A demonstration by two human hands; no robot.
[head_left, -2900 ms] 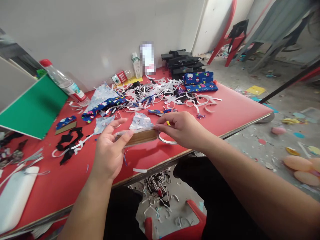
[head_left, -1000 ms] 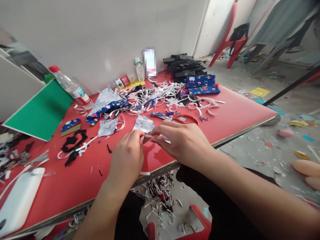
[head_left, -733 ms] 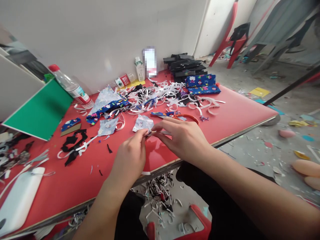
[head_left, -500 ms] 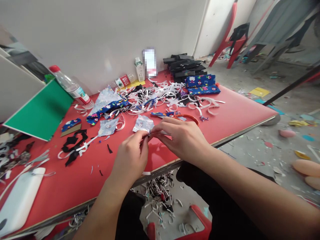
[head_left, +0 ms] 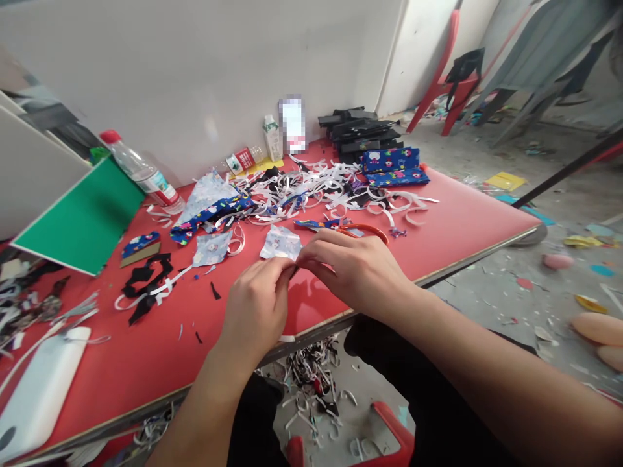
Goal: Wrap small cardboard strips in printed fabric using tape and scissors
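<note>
Small piece (head_left: 294, 270) pinched between two sets of fingertips over a red table

From where I stand, the small piece sits right where the two hands meet, just above the near edge of the red table (head_left: 462, 211). So little of it peeks out that I can't make out what it is. The left hand (head_left: 257, 298) has its thumb and fingers drawn together on it, knuckles up. The right hand (head_left: 357, 263) comes in from the other side, its fingers bent and their tips closed on the same spot, practically touching the left hand's.

Just beyond the fingers lies a pale blue patterned scrap (head_left: 281, 242). Orange-handled scissors (head_left: 368, 227) rest behind the right hand, which hides part of them. Further back sprawls a tangled heap of white strips (head_left: 321, 181) mixed with dark bits, and a folded blue printed bundle (head_left: 392, 167) sits at its right end, in front of a stack of black pieces (head_left: 360, 133).

Against the wall leans a phone-like screen (head_left: 293, 123), blurred out, with a small carton (head_left: 272, 138) beside it. Off to the left, a red-capped bottle (head_left: 148, 175) tilts next to a green board (head_left: 82, 217). More strips litter the floor (head_left: 341, 370) below, between the person's dark-clothed legs.
</note>
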